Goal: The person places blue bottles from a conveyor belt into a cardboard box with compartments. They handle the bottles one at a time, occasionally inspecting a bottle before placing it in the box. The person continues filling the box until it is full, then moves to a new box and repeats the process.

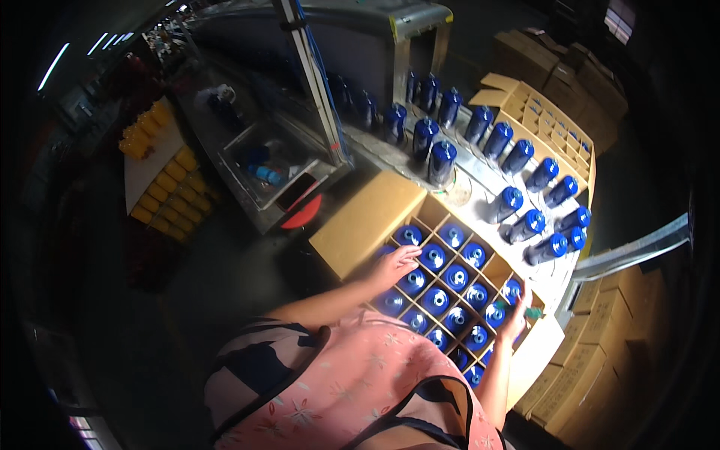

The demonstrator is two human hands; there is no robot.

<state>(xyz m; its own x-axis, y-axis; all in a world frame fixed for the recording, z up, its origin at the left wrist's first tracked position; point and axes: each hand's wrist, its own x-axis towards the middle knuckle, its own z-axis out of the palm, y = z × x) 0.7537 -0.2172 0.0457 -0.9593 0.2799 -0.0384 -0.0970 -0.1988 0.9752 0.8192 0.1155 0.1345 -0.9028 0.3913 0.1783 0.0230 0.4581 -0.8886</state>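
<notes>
A divided carton [367,225] stood by the bench's [517,256] near edge. The left hand [395,265], released, fingers loosely extended, lay over blue bottles [436,301] in the carton's left cells. The right hand [517,315] was at its right edge, grip impossible to tell. Standing bottles [531,223] lined the bench's right edge.

bottles [436,300] in carton [375,225] | upright bottles [517,158] on table [552,283] behind carton | boxes [589,352] right
</notes>
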